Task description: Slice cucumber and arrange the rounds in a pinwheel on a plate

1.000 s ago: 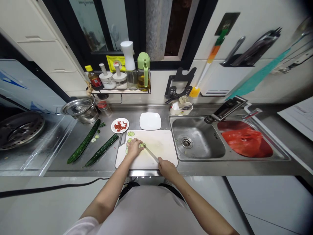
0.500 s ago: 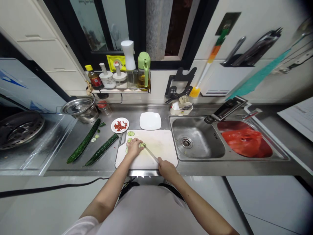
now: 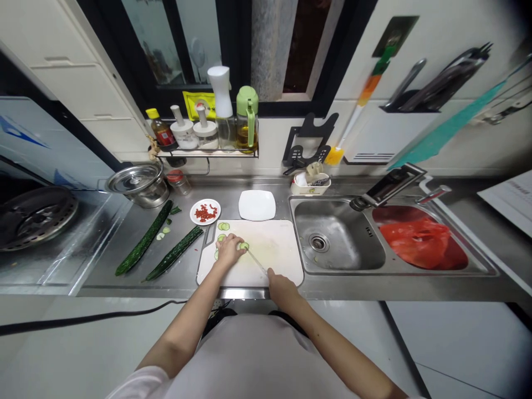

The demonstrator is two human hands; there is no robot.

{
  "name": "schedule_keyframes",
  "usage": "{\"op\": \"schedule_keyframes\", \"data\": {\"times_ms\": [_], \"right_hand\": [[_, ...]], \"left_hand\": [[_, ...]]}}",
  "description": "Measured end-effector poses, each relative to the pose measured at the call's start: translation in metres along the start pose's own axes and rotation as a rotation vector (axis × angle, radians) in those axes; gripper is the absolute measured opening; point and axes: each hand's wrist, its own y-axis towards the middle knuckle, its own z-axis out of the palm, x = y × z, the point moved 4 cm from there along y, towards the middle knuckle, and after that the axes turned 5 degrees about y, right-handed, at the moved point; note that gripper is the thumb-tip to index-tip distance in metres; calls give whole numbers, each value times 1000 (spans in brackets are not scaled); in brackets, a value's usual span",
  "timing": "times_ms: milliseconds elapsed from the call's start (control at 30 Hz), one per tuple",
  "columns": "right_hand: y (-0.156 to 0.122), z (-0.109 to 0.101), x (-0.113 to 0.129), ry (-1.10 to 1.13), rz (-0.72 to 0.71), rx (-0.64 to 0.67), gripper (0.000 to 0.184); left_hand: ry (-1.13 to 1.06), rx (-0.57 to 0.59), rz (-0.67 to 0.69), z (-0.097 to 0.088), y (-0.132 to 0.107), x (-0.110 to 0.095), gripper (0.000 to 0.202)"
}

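On the white cutting board, my left hand is closed on a short piece of cucumber, its cut face toward the right. My right hand grips a knife by the handle, and the blade tip lies against the cucumber piece. Several round cucumber slices rest along the board's left side, some partly hidden by my left hand. Left of the board lie a long cucumber and a second cucumber, with small cut-off bits near them.
Behind the board stand a white plate and a small plate of red pieces. A steel sink adjoins on the right, with a red bag in its second basin. A lidded pot is at the back left.
The view has shifted slightly. The knife blade looks turned more edge-on beside the cucumber piece. Both hands keep nearly the same places and grips.
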Motion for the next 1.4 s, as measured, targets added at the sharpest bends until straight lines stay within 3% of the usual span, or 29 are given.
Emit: {"op": "schedule_keyframes", "data": {"times_ms": [500, 833, 1100, 1400], "right_hand": [[16, 1, 2, 40, -44, -22, 33], [2, -1, -2, 56, 5, 25, 32], [-4, -1, -4, 49, 7, 24, 34], [7, 4, -2, 55, 3, -5, 30]], "left_hand": [[22, 10, -2, 3, 3, 1, 30], [23, 19, -4, -5, 3, -2, 31], [43, 25, -60, -2, 7, 0, 23], [-18, 52, -144, 4, 10, -1, 22]]}}
